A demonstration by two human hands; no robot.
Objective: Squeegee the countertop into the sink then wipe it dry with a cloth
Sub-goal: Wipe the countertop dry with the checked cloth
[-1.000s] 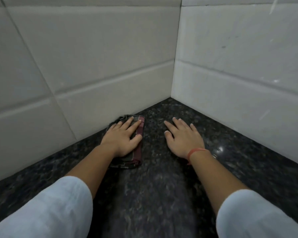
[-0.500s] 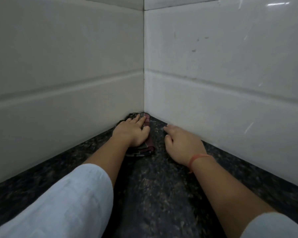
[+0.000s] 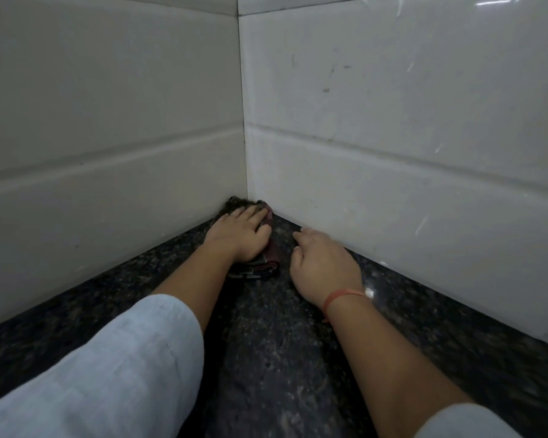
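So the cloth [image 3: 268, 262] got shoved right into the far corner now. Left hand [image 3: 239, 237] lies flat on top, pressing it onto the dark countertop [image 3: 266, 358]. Right hand [image 3: 325, 268] rests loosely curled beside it, holding nothing. No writing anywhere.

Cloth mostly hidden
Left hand [image 3: 239, 237] covers most of cloth [image 3: 268, 263]; right hand's [image 3: 325, 267] fingertips curl under, out of sight.
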